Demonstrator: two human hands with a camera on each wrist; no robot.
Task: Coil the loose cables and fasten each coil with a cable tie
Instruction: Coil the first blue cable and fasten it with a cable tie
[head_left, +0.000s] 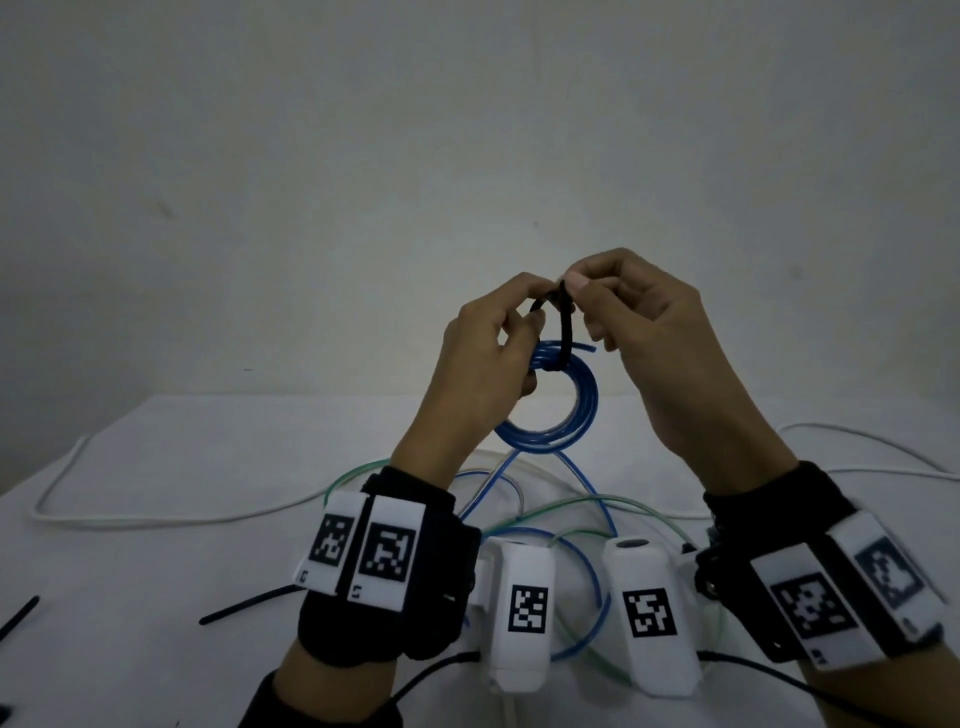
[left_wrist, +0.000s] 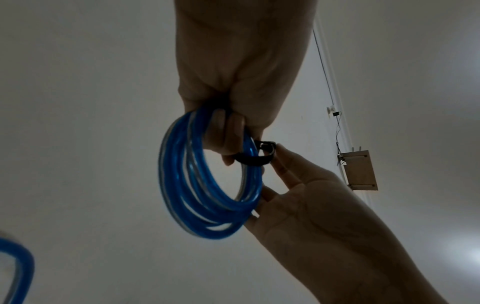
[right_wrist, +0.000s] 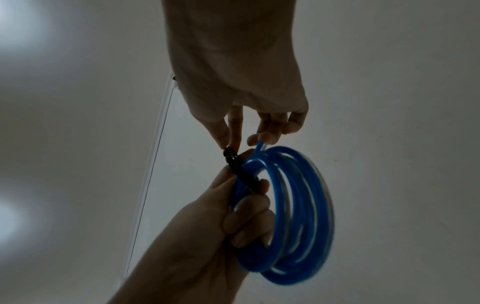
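Fingers (head_left: 576, 283) of the right hand (head_left: 649, 332) pinch the top of a black cable tie (head_left: 565, 332) looped round a blue coil (head_left: 558, 400), which is held in the air above the worktop (head_left: 156, 571). The left hand (head_left: 483, 353) curls its fingers (right_wrist: 246, 207) round the coil's strands and the tie's lower part; the coil's free end (right_wrist: 260, 146) pokes up by the right hand's other fingertips. One coil, one tie on it. Below, on the white worktop, loose cables lie tangled between the wrists: blue (head_left: 592, 571) and green (head_left: 571, 501), their number unclear, and a long white one (head_left: 156, 517) running across the far part. Two more black ties lie at the left: one (head_left: 244, 605) beside the left wrist, one (head_left: 18, 618) at the edge. Both wrists wear black bands with white marker blocks. A plain pale wall (head_left: 467, 156) closes the scene; the left wrist view shows a small box (left_wrist: 359, 170) fixed to it.
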